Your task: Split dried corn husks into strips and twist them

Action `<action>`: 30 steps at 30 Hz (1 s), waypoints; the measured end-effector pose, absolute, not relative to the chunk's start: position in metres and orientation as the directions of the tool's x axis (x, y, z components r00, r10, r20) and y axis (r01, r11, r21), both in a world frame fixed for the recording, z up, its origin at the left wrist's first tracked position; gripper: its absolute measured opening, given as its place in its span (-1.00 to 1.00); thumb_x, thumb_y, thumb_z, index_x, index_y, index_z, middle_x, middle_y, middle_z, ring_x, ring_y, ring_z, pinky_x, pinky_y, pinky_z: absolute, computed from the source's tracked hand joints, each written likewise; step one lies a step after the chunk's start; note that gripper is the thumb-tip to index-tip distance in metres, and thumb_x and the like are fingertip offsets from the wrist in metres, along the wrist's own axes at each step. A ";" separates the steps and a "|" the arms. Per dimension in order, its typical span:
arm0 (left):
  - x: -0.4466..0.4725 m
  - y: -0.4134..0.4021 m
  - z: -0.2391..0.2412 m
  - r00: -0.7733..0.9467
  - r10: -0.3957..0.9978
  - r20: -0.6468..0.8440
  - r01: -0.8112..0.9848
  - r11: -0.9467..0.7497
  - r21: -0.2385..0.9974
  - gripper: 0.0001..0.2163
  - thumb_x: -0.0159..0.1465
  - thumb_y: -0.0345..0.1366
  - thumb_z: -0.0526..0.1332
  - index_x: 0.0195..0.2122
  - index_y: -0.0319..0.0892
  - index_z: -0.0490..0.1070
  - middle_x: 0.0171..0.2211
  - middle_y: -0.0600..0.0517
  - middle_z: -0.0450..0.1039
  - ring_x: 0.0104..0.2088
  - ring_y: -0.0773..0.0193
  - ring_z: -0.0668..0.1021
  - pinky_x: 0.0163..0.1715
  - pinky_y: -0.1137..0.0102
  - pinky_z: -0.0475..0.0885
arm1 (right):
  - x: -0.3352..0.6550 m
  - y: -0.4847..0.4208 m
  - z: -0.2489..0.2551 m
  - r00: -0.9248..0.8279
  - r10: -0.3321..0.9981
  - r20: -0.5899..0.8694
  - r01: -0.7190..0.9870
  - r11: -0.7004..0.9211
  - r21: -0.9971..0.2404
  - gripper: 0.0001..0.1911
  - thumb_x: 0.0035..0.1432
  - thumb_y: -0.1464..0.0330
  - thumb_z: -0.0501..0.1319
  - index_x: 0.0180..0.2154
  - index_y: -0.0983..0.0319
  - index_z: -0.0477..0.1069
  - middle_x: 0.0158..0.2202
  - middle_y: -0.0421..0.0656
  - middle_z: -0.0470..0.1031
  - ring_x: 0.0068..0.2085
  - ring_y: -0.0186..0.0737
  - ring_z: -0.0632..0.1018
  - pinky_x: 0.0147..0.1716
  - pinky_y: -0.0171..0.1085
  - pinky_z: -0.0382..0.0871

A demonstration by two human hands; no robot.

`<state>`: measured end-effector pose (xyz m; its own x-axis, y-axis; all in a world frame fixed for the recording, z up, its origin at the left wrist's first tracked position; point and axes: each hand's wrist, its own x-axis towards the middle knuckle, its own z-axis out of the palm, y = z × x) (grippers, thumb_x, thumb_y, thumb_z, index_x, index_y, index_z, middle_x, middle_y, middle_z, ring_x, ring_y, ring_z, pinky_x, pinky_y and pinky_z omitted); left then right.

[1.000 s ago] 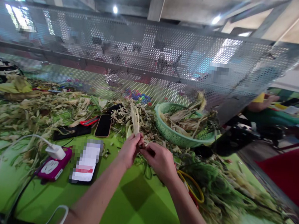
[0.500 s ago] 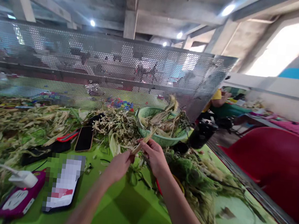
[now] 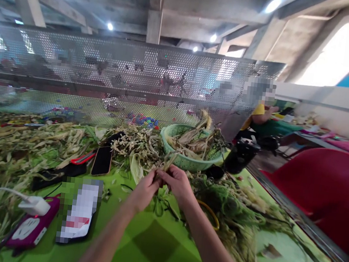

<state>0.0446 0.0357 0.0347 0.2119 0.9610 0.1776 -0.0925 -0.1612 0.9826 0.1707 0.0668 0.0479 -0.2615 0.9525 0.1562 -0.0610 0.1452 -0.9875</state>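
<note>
My left hand (image 3: 144,190) and my right hand (image 3: 178,183) meet over the green table, both closed on a pale strip of dried corn husk (image 3: 168,162). Its free end sticks up past my fingers toward the basket; the rest is hidden in my grip. Just beyond stands a light green plastic basket (image 3: 186,162) holding dried husks (image 3: 193,143). Left of it lies a heap of small husk pieces (image 3: 139,146). A broad pale husk leaf (image 3: 135,167) rests behind my left hand.
Left lie a dark phone (image 3: 102,160), a red cutter (image 3: 83,157), a lit phone (image 3: 80,212) and a purple power bank (image 3: 33,224). Green fibres (image 3: 232,200) and a yellow ring (image 3: 211,214) are right. A perforated metal screen (image 3: 121,74) stands behind; a red chair (image 3: 321,194) is beside the table.
My hands have drawn closer together around the husk strip, and less of it shows between them. The whole view has shifted slightly.
</note>
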 end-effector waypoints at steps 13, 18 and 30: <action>0.046 0.032 0.029 -0.002 0.978 0.208 0.473 -0.182 0.862 -0.78 0.25 -0.12 0.10 -0.14 -0.04 0.37 -0.53 0.00 0.39 -0.47 0.13 0.47 -0.30 0.33 0.28 | 0.175 0.069 0.049 -0.130 0.971 0.202 -0.067 0.194 -0.979 -0.68 -0.08 0.14 0.33 -0.41 0.25 0.38 -0.58 -0.29 0.29 -0.57 -0.40 0.23 -0.60 -0.39 0.06; 0.042 0.032 0.032 0.002 0.974 0.228 0.352 -0.214 0.911 -0.88 0.21 -0.20 0.17 -0.25 0.00 0.44 -0.54 0.03 0.38 -0.47 0.16 0.44 -0.30 0.37 0.21 | 0.174 0.067 0.050 -0.116 0.978 0.176 -0.060 0.170 -0.984 -0.71 -0.08 0.17 0.33 -0.45 0.25 0.38 -0.63 -0.30 0.28 -0.60 -0.41 0.23 -0.62 -0.38 0.06; 0.035 0.035 0.043 0.141 0.983 0.121 -0.201 -0.091 0.975 -0.79 0.23 -0.15 0.16 -0.34 -0.20 0.45 -0.48 0.03 0.33 -0.48 0.32 0.32 -0.45 0.43 0.22 | 0.174 0.063 0.056 -0.338 0.922 0.190 -0.131 0.154 -0.979 -0.65 0.02 0.19 0.30 -0.17 0.24 0.46 -0.37 -0.18 0.44 -0.45 -0.35 0.34 -0.53 -0.39 0.13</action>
